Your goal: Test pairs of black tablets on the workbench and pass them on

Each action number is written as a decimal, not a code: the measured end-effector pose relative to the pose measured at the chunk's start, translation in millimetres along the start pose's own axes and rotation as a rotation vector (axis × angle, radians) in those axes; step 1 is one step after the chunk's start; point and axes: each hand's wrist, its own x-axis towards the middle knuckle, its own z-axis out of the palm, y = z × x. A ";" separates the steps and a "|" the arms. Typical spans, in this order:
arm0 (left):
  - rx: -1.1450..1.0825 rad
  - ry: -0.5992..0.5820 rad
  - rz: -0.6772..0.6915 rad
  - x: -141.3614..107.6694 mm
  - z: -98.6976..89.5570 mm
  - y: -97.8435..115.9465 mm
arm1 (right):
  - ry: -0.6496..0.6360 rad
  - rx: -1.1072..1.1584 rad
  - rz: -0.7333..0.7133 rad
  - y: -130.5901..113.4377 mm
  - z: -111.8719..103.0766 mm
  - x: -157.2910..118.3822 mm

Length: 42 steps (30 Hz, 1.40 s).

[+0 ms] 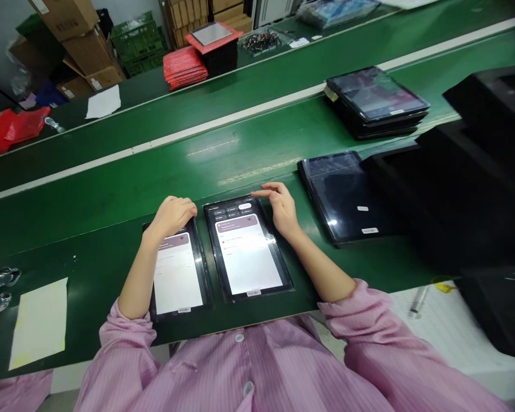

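Two lit tablets lie side by side on the green bench in front of me. My left hand (174,217) rests over the top of the left tablet (178,277), its fingers together, bent and lying across the upper edge; the fingertips are partly hidden. At the upper right corner of the right tablet (251,257) is my right hand (281,209), with the index finger stretched out over the edge and the other fingers loosely bent. Neither hand visibly grips anything. Both screens show a white page with a purple banner, and a small label sits at each lower edge.
Dark tablets (339,197) lie to the right, with a stack of tablets (375,97) behind them. Black foam-like blocks (476,189) crowd the far right. A pale sheet (40,323) lies at left. Red pouches (184,67) and cardboard boxes (90,51) are at the back.
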 end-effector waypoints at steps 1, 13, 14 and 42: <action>-0.025 0.009 0.004 -0.9 -1.2 -0.3 | 0.005 0.013 0.001 0.7 0.0 0.2; -0.167 0.049 -0.083 -8.0 -4.2 -7.0 | -0.053 -0.078 0.122 16.3 1.8 0.7; -0.159 0.012 -0.089 -7.6 -2.9 -6.2 | -0.071 -0.109 0.134 18.4 2.2 1.0; -0.236 -0.302 -0.202 -24.0 -11.3 -31.0 | -0.095 0.274 0.264 4.6 5.2 -1.5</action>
